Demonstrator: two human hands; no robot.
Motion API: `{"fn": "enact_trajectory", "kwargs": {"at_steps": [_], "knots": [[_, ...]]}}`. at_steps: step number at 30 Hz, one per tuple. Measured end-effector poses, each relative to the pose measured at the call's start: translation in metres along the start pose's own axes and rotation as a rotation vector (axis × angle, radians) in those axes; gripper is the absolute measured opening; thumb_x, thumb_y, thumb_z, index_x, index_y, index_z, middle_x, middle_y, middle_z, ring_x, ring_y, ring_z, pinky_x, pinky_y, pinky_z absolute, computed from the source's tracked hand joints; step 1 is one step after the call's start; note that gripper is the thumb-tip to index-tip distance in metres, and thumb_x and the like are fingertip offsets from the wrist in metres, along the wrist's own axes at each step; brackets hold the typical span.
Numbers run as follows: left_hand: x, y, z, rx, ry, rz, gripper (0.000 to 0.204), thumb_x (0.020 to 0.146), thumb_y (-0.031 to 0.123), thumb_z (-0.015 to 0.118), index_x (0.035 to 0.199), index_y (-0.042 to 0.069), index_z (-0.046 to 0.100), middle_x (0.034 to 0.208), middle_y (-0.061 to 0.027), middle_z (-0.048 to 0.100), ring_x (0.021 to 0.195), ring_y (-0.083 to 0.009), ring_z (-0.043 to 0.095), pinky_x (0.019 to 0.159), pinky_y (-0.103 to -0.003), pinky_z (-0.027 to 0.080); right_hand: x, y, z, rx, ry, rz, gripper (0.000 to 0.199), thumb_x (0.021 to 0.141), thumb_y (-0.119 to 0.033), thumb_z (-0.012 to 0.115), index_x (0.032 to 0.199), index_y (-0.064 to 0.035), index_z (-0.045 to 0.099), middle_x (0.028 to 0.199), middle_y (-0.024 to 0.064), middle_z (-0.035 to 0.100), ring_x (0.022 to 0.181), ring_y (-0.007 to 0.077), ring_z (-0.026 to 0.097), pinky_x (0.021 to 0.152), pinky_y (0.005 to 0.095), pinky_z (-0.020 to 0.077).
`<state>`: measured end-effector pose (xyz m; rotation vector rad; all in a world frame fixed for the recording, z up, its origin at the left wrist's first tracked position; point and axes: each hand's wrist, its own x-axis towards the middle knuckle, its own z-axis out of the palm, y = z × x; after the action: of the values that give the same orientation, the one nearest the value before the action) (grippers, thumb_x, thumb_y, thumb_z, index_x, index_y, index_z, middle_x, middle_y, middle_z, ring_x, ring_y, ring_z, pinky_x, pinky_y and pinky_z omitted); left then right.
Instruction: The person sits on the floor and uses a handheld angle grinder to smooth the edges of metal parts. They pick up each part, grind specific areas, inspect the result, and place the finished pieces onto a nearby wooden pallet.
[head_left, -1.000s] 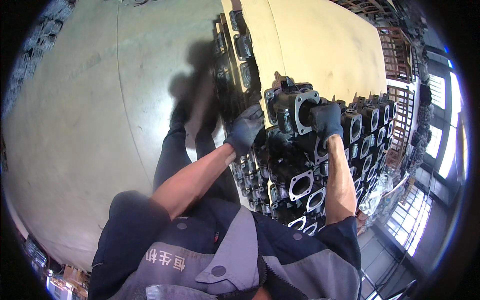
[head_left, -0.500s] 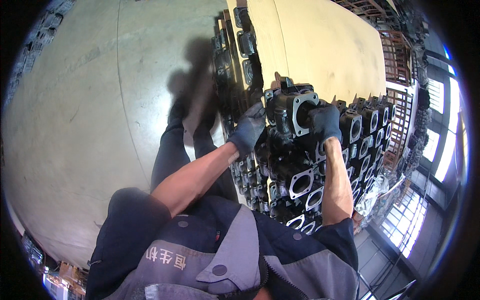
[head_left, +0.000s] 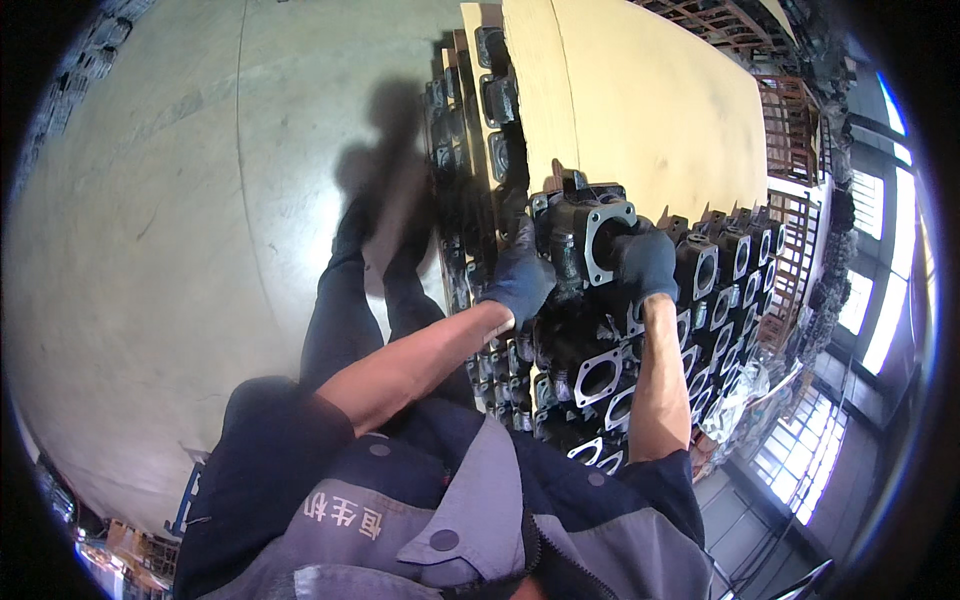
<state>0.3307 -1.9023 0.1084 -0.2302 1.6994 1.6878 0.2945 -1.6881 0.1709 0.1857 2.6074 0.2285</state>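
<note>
A black metal casting (head_left: 569,235) with a bare-metal square flange (head_left: 610,243) and a round bore stands on top of a stack of similar castings (head_left: 598,377). My right hand (head_left: 645,262), in a dark glove, is closed at the flange's right side, its fingers reaching into the bore. At the casting's lower left is my gloved left hand (head_left: 522,278), with one digit stretched up along the side. Its other fingers are partly hidden and look curled against the casting.
A pale yellow board (head_left: 650,100) lies beyond the casting. More black castings (head_left: 500,105) are layered under its left edge, and rows of flanged ones (head_left: 735,255) stand at right. Brown slatted crates (head_left: 790,125) are farther right. Grey floor (head_left: 140,250) spreads to the left.
My left hand has shifted right and slightly nearer, closer under the casting's left side. The casting, board and right hand appear slightly lower in the picture.
</note>
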Motion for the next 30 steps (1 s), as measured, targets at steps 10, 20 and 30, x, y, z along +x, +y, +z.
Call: {"fn": "enact_trajectory", "kwargs": {"at_steps": [10,20,30], "knots": [[-0.006,0.029,-0.011,-0.017,-0.015,-0.102,0.073,0.083,0.003,0.056,0.151,-0.003,0.030,0.124,-0.0319,0.060,0.110,-0.0355,0.063,0.100,-0.037,0.046,-0.008,-0.020,-0.020,0.309,0.053,0.172,0.031,0.084,-0.026,0.065,0.106,-0.0051,0.068,0.097,0.0245,0.070,0.094,0.0403,0.068,0.082,0.0453,0.0543],[0.035,-0.046,-0.027,-0.271,0.212,0.262,0.041,0.088,0.003,0.060,0.129,0.004,0.061,0.125,-0.0169,0.065,0.118,-0.0266,0.061,0.105,-0.034,0.045,-0.015,-0.016,-0.013,0.570,0.106,0.158,0.039,0.079,-0.010,0.058,0.117,-0.0070,0.067,0.099,0.0212,0.071,0.095,0.0392,0.068,0.080,0.0428,0.0540],[0.079,-0.037,-0.047,-0.100,-0.068,0.239,0.041,0.097,0.024,0.061,0.131,0.001,0.058,0.129,-0.0194,0.062,0.125,-0.0278,0.057,0.108,-0.035,0.042,-0.034,-0.021,-0.006,0.855,0.221,0.219,0.037,0.087,-0.005,0.059,0.123,0.0043,0.059,0.109,0.0113,0.068,0.100,0.0192,0.064,0.090,0.0325,0.0497]]}}
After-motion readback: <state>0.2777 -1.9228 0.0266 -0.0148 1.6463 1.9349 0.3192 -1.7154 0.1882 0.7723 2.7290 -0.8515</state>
